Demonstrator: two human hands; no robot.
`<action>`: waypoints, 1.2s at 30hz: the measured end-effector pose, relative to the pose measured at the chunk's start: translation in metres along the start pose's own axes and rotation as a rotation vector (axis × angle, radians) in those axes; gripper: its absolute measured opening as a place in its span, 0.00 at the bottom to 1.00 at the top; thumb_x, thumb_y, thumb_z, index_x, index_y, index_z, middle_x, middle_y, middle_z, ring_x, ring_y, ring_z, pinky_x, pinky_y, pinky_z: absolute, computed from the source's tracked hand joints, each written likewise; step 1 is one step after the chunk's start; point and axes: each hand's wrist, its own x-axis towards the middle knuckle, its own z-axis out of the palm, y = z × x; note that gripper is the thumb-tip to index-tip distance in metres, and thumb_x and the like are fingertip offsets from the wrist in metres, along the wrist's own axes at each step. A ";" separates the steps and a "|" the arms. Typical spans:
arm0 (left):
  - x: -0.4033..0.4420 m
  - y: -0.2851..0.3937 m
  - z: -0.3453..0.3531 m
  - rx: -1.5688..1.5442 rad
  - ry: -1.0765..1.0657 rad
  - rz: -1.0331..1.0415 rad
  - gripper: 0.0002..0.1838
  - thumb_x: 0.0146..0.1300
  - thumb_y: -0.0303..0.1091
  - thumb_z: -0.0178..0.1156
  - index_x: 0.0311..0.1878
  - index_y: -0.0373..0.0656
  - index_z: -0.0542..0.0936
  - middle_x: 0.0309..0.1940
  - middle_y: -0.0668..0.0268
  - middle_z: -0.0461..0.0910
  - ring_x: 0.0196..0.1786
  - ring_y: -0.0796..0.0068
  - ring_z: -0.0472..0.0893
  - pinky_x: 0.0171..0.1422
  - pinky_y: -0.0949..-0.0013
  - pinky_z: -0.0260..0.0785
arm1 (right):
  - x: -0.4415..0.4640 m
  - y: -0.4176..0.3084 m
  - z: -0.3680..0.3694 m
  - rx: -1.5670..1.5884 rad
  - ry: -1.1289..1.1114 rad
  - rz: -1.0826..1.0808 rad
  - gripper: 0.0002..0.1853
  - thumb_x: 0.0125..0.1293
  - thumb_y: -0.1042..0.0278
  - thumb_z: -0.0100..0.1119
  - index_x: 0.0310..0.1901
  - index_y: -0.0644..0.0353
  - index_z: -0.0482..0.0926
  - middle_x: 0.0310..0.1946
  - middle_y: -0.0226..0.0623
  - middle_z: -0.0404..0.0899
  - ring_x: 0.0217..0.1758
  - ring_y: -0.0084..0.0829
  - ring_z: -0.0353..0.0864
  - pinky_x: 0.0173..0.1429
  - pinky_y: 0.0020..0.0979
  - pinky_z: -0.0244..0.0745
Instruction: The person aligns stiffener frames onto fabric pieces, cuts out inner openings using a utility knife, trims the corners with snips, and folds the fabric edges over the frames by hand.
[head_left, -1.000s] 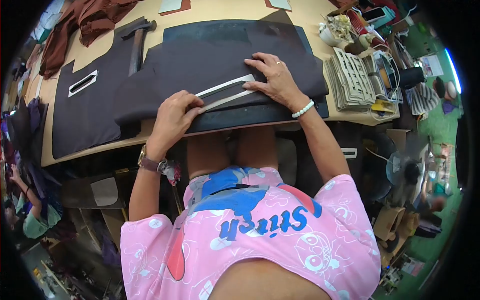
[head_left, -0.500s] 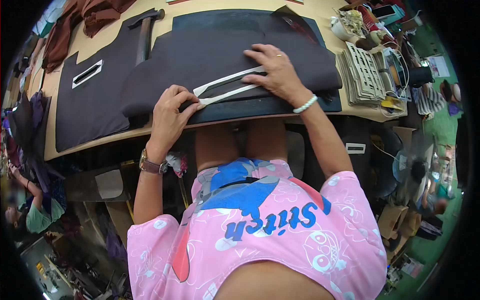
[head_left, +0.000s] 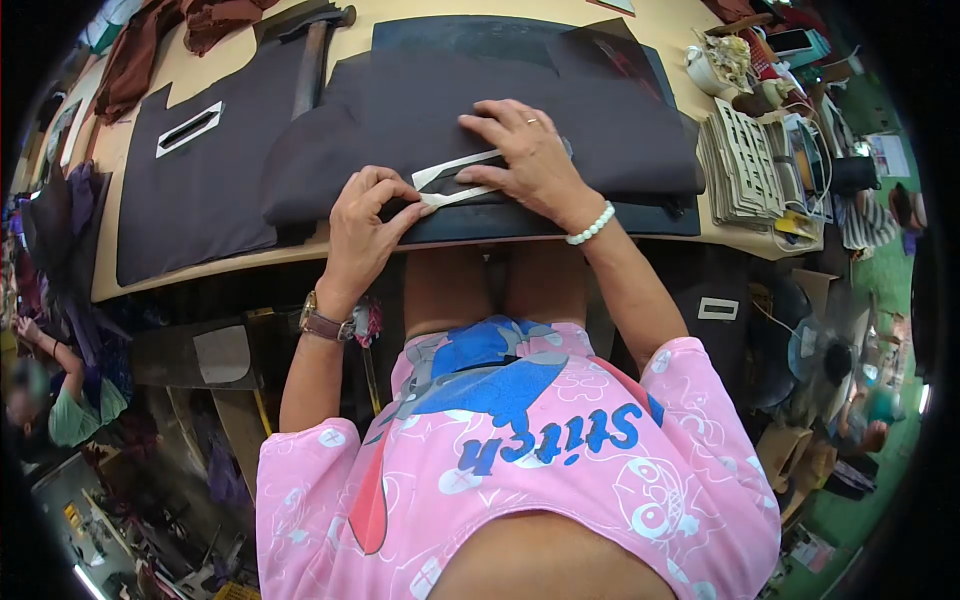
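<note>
Dark cloth [head_left: 430,115] lies over a black board [head_left: 480,222] near the table's front edge. On it is a narrow white frame-like strip [head_left: 455,167] around a dark slot, much like a pocket opening. My left hand [head_left: 368,225] pinches the left end of this white strip between thumb and fingers. Over the strip's right part rests my right hand [head_left: 535,165], with thumb and fingers spread; its palm hides the far end.
A hammer [head_left: 313,65] lies on another dark cloth piece [head_left: 200,205] bearing a white-edged slot [head_left: 190,130]. At right are a stack of slotted cards [head_left: 738,165] and a white cup [head_left: 708,72]. Brown cloth [head_left: 150,50] lies back left. Another person [head_left: 80,405] is at far left.
My right hand has slid left along the white strip, closer to my left hand. My left hand keeps its pinch at the strip's left end. The whole view has shifted slightly.
</note>
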 end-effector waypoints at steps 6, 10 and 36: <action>0.000 -0.001 -0.002 0.025 -0.040 0.026 0.09 0.48 0.28 0.69 0.32 0.37 0.80 0.32 0.64 0.76 0.37 0.69 0.76 0.42 0.68 0.67 | 0.000 -0.018 0.011 0.041 -0.034 -0.050 0.29 0.53 0.44 0.62 0.52 0.53 0.75 0.54 0.39 0.71 0.62 0.41 0.64 0.64 0.46 0.54; 0.026 0.005 -0.028 -0.023 -0.375 -0.097 0.12 0.48 0.32 0.70 0.34 0.37 0.81 0.32 0.64 0.76 0.35 0.71 0.76 0.40 0.68 0.67 | 0.002 -0.020 0.001 0.100 -0.148 -0.013 0.40 0.44 0.39 0.67 0.57 0.56 0.72 0.60 0.44 0.65 0.67 0.46 0.59 0.69 0.50 0.50; 0.042 -0.043 -0.223 0.097 0.556 -0.175 0.09 0.58 0.27 0.63 0.41 0.33 0.82 0.31 0.67 0.83 0.34 0.85 0.76 0.41 0.79 0.69 | 0.175 0.085 -0.042 -0.146 -0.610 0.073 0.14 0.51 0.70 0.56 0.39 0.67 0.82 0.33 0.54 0.81 0.38 0.49 0.81 0.45 0.39 0.75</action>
